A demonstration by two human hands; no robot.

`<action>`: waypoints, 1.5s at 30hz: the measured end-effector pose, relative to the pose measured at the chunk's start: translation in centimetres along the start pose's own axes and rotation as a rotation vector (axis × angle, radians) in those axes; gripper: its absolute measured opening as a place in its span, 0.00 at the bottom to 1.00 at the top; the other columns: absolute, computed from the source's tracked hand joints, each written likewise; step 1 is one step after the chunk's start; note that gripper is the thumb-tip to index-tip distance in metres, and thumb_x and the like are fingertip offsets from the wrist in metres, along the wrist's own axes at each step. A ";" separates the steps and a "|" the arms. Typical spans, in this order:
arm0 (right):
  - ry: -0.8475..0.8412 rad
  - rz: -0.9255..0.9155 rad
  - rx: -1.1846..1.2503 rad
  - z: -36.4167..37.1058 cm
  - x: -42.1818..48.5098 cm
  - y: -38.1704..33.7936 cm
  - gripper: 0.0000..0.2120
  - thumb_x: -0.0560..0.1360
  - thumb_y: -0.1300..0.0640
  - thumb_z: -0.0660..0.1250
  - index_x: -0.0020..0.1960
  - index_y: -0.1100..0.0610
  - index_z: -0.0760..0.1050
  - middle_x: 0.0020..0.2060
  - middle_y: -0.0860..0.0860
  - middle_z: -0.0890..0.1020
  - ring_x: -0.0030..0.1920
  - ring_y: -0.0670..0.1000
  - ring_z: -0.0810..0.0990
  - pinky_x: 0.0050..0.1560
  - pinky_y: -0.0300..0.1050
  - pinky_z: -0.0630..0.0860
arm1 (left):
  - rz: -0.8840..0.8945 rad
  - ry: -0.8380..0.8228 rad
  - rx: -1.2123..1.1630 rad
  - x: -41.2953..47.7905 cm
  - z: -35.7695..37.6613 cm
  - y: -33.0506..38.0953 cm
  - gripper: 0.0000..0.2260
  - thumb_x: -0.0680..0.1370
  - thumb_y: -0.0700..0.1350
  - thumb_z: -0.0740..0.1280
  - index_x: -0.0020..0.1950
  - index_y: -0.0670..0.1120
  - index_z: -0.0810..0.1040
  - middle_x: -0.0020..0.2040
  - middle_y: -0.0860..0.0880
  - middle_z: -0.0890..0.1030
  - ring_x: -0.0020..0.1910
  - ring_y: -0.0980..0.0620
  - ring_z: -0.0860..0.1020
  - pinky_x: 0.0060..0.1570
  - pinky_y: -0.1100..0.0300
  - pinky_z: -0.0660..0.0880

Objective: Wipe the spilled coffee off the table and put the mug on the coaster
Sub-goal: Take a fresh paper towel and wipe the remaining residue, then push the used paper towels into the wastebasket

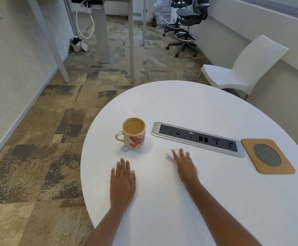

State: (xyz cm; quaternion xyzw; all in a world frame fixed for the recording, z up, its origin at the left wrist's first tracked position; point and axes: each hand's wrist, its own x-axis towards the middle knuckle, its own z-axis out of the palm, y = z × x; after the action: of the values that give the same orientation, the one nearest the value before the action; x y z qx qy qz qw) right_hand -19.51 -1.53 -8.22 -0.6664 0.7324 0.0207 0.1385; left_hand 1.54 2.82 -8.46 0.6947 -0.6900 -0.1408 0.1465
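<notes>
Table [206, 112]: white. Mug [134, 134]: cream, red heart pattern, holding tan coffee. Coaster [267, 155]: tan wood, grey mesh centre. Socket strip [198, 138]: silver frame, dark grey face.

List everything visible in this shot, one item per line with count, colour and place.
Round white table: one, white, fills lower right.
Cream ceramic mug with red hearts: one, full of light brown coffee, left part of table, handle facing left.
Silver and black power socket strip: one, set into table centre.
Square wooden coaster with grey mesh centre: one, tan, right of strip, nothing on it.
White tissue: one, blurred, under right hand.
White plastic chair: one, beyond table.
Black office chairs: two, far corner.
Grey desk legs: several, background.
Left hand: flat on table near mug.
Right hand: flat on tissue, blurred.
</notes>
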 end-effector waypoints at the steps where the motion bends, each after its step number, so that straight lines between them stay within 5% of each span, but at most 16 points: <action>1: 0.002 0.041 0.007 -0.2 -0.4 1.4 0.27 0.81 0.66 0.45 0.76 0.49 0.48 0.77 0.55 0.50 0.76 0.60 0.51 0.73 0.53 0.59 | 0.001 -0.014 0.018 0.0 0.1 0.0 0.36 0.81 0.51 0.35 0.58 0.32 0.78 0.58 0.33 0.79 0.56 0.35 0.79 0.53 0.37 0.75; 6: 0.075 0.137 0.015 0.2 -3.5 5.3 0.29 0.80 0.68 0.46 0.76 0.49 0.45 0.77 0.53 0.50 0.76 0.57 0.52 0.69 0.49 0.65 | -0.010 -0.038 0.066 0.1 0.2 0.4 0.36 0.82 0.53 0.36 0.58 0.31 0.78 0.58 0.32 0.79 0.55 0.35 0.80 0.53 0.38 0.76; 12: 0.073 0.223 0.096 1.9 -5.6 4.7 0.30 0.79 0.70 0.44 0.76 0.50 0.45 0.77 0.56 0.49 0.77 0.59 0.49 0.75 0.48 0.55 | -0.038 -0.038 0.061 -1.0 1.5 2.8 0.36 0.81 0.53 0.36 0.59 0.32 0.77 0.59 0.32 0.78 0.56 0.35 0.80 0.54 0.38 0.75; 20: 0.013 0.083 0.221 2.2 -9.3 5.9 0.28 0.80 0.67 0.45 0.76 0.46 0.48 0.78 0.54 0.48 0.77 0.56 0.47 0.75 0.45 0.54 | -0.020 -0.075 0.065 -4.6 3.9 8.5 0.36 0.81 0.53 0.36 0.58 0.33 0.78 0.59 0.33 0.79 0.55 0.36 0.80 0.53 0.38 0.76; 26: 0.014 0.030 0.478 -0.3 -11.8 9.4 0.34 0.74 0.72 0.51 0.74 0.45 0.56 0.72 0.48 0.66 0.71 0.48 0.67 0.69 0.37 0.62 | 0.081 -0.110 0.140 -7.4 5.5 14.2 0.37 0.82 0.52 0.35 0.53 0.35 0.82 0.54 0.34 0.82 0.51 0.38 0.82 0.45 0.38 0.78; 30: 0.058 0.085 0.582 -1.4 -13.6 13.1 0.27 0.77 0.68 0.52 0.73 0.48 0.62 0.70 0.46 0.70 0.69 0.46 0.69 0.69 0.36 0.62 | 0.199 -0.147 0.165 -8.9 6.8 19.3 0.36 0.82 0.50 0.35 0.50 0.39 0.84 0.51 0.40 0.85 0.49 0.43 0.84 0.39 0.45 0.80; 32: 0.070 0.086 0.593 -1.9 -14.5 15.2 0.24 0.78 0.65 0.53 0.72 0.49 0.63 0.69 0.47 0.72 0.68 0.46 0.71 0.69 0.37 0.64 | 0.266 -0.176 0.137 -9.7 7.4 22.1 0.30 0.83 0.50 0.43 0.50 0.40 0.84 0.50 0.43 0.85 0.48 0.46 0.84 0.39 0.50 0.81; 34: 0.089 0.091 0.604 -2.3 -15.3 17.5 0.23 0.79 0.64 0.53 0.71 0.50 0.64 0.68 0.47 0.73 0.66 0.47 0.72 0.68 0.39 0.67 | 0.388 -0.141 0.112 -10.2 8.0 24.7 0.14 0.77 0.48 0.64 0.49 0.40 0.84 0.49 0.44 0.86 0.47 0.48 0.85 0.40 0.54 0.81; 38: 0.156 0.132 0.616 -2.9 -17.1 22.4 0.21 0.79 0.65 0.54 0.71 0.53 0.66 0.68 0.48 0.73 0.67 0.46 0.72 0.68 0.36 0.66 | 0.539 -0.143 0.039 -11.4 10.1 29.9 0.17 0.65 0.44 0.77 0.51 0.39 0.83 0.48 0.44 0.86 0.46 0.49 0.85 0.41 0.57 0.82; 42: 0.230 0.200 0.630 -3.4 -18.9 27.6 0.20 0.79 0.66 0.54 0.68 0.55 0.69 0.66 0.49 0.76 0.66 0.46 0.74 0.66 0.35 0.66 | 0.570 -0.142 -0.057 -12.5 12.2 34.2 0.20 0.65 0.41 0.77 0.55 0.38 0.81 0.54 0.42 0.84 0.52 0.46 0.83 0.47 0.53 0.81; 45: 0.295 0.249 0.667 -3.7 -20.5 31.6 0.19 0.79 0.67 0.54 0.66 0.57 0.71 0.64 0.51 0.77 0.65 0.48 0.75 0.66 0.38 0.68 | 0.547 -0.223 -0.153 -13.6 14.0 37.0 0.19 0.79 0.43 0.61 0.70 0.40 0.68 0.71 0.41 0.69 0.71 0.44 0.68 0.69 0.51 0.66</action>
State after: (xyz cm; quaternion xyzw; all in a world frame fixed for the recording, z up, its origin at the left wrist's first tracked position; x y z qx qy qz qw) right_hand -49.70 21.09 -4.86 -0.4865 0.7862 -0.2982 0.2372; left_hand -38.12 16.14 -6.70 0.4504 -0.8507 -0.2230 0.1543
